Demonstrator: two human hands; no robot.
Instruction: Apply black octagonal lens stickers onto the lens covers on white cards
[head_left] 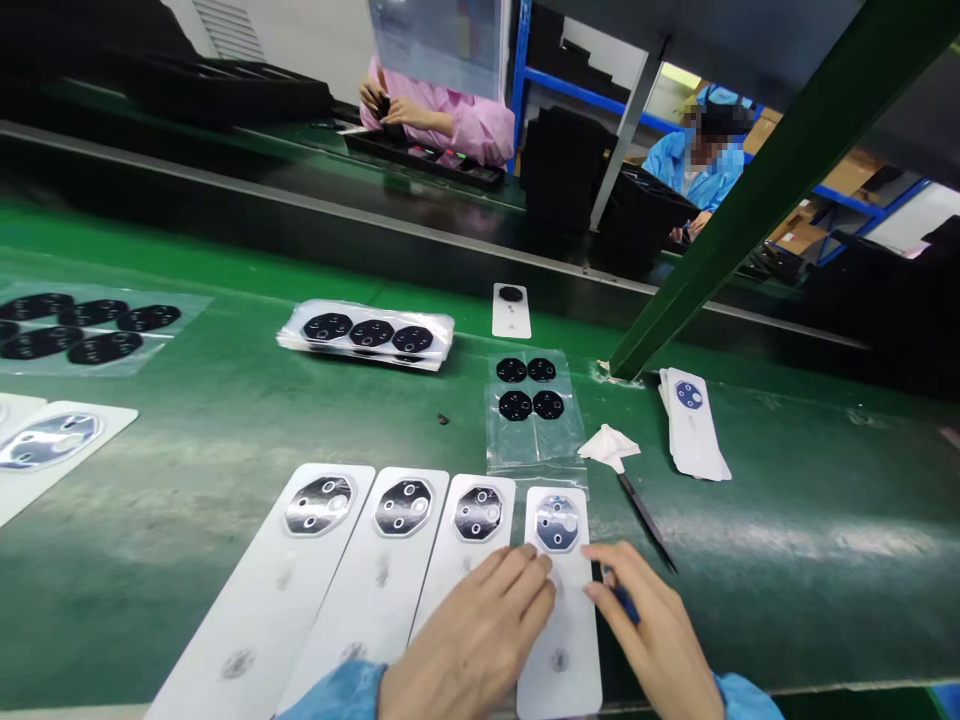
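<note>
The white panel (pixel 559 610) in front of me bears a shiny dark octagonal sticker (pixel 557 523) near its top. My left hand (pixel 484 620) lies over this panel's left edge and part of its neighbour, fingers stretched out and fingertips touching the panel. At the right edge is my right hand (pixel 649 615), thumb and forefinger apart near the panel. A dark blue thing (pixel 624 602) sits in its curled fingers, too hidden to name. To the left lie a third panel (pixel 465 545), a second panel (pixel 382 580) and a wide panel (pixel 270 590), each with a similar sticker.
Dark tweezers (pixel 646 520) and a crumpled white tissue (pixel 609 446) lie to the right. Beyond are a sheet of black stickers (pixel 529 440), a sticker stack (pixel 367 335), a pile of panels (pixel 691 430) and a green post (pixel 720 240). Two people sit opposite.
</note>
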